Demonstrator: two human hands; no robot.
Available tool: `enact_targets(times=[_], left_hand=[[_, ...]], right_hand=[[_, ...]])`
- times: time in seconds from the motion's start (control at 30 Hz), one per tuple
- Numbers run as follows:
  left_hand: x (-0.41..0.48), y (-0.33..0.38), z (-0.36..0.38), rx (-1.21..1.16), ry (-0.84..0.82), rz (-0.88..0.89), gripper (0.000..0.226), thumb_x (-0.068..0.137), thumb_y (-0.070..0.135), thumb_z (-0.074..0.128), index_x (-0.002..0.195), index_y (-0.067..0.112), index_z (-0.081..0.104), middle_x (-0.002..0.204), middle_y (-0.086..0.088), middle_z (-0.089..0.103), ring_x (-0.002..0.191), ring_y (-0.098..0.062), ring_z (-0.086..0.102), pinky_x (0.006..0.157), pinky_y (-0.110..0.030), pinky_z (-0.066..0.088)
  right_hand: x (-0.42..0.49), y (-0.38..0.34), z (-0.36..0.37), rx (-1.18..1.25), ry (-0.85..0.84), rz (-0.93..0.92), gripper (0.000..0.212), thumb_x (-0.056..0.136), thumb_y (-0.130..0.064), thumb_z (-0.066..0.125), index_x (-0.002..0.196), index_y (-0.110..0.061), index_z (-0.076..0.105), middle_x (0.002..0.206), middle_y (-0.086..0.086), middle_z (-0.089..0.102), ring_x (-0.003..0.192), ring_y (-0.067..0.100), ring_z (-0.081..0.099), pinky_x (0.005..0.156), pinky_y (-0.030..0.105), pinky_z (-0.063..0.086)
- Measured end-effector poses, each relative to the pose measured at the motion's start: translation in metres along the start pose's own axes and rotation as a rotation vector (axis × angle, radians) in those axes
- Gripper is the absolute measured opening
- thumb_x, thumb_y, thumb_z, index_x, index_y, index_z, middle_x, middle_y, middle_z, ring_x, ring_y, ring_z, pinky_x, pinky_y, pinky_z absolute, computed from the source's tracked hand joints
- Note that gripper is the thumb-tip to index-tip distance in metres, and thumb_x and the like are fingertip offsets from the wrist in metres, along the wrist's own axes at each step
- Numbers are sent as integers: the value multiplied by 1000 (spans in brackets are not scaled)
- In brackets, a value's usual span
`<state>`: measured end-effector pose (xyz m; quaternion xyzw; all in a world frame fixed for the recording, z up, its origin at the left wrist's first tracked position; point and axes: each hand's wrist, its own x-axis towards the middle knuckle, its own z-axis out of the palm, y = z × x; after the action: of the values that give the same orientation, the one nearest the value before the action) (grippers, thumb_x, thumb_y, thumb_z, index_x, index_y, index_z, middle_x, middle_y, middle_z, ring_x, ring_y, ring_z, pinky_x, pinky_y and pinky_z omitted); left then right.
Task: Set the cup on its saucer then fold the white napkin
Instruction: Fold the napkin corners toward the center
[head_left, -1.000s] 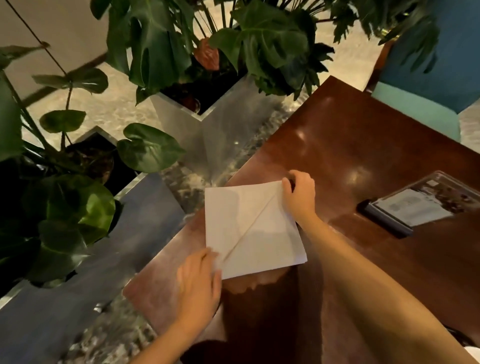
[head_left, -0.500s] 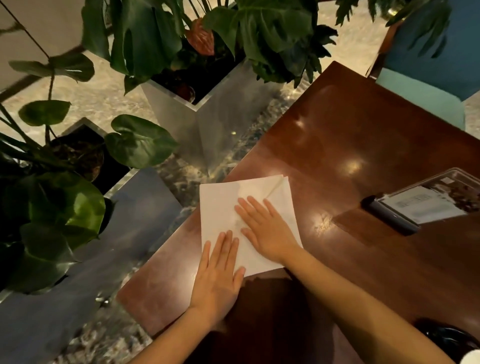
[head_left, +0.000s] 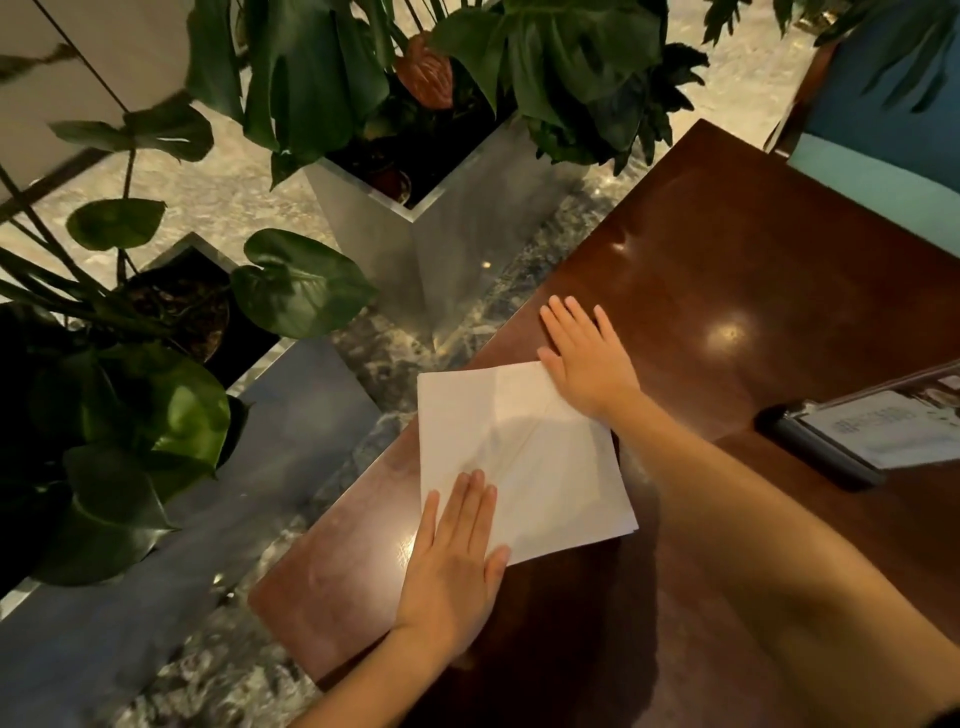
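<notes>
The white napkin (head_left: 524, 462) lies flat near the left corner of the dark wooden table (head_left: 737, 270), with a diagonal crease across it. My left hand (head_left: 457, 561) presses flat, fingers straight, on the napkin's near left corner. My right hand (head_left: 587, 358) lies flat with spread fingers on the napkin's far right corner, its fingertips reaching onto the bare wood. The cup and saucer are out of view.
A black stand holding a printed card (head_left: 878, 441) sits on the table at the right. Potted plants in metal planters (head_left: 447, 218) stand just beyond the table's left edge. A teal chair (head_left: 883, 171) is at the far right.
My right hand slid from the middle of the napkin out to its far right corner. My left hand slid back toward the near left corner. Both stay flat on the napkin.
</notes>
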<state>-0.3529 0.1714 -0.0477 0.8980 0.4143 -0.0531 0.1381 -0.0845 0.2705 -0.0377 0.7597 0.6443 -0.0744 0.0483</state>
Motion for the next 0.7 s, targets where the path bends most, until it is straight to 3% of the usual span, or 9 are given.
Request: enact_targets(times=[0.13,0.27,0.4,0.53,0.7], left_hand=[[-1,1,0,5,2,9,62,96,47,6,145,10,14,154,-6,21,143,-21,8,109,-45,15],[0,2,0,26,17,29,62,95,44,20,144,6,22,152,-11,26,143,-24,13,109,-47,18],[-1,2,4,67,34,46,61,97,41,14,143,4,30,153,-13,24,143,-26,15,111,-47,17],[0,-1,7,65,38,36,60,96,41,14,143,5,30,153,-11,24,143,-23,14,112,-45,14],[1,-3,6,36,46,41,60,97,42,16,144,7,27,153,-10,25,143,-23,9,111,-44,11]], right_hand=[[2,6,-12,84,66,181,59,99,-45,14,150,-16,4,159,2,1,146,18,-5,119,41,-3],[-67,-49,-9,206,181,12,57,99,-39,11,147,-8,21,155,12,23,144,27,13,116,42,5],[-150,-101,33,220,67,-77,57,100,-40,2,149,-12,12,155,6,19,144,23,14,110,42,14],[-149,-84,39,182,28,-35,58,98,-48,11,148,-18,14,157,0,16,144,20,16,112,43,12],[-134,-44,33,86,-11,-12,63,96,-55,11,150,-23,9,158,-1,9,146,21,4,114,45,7]])
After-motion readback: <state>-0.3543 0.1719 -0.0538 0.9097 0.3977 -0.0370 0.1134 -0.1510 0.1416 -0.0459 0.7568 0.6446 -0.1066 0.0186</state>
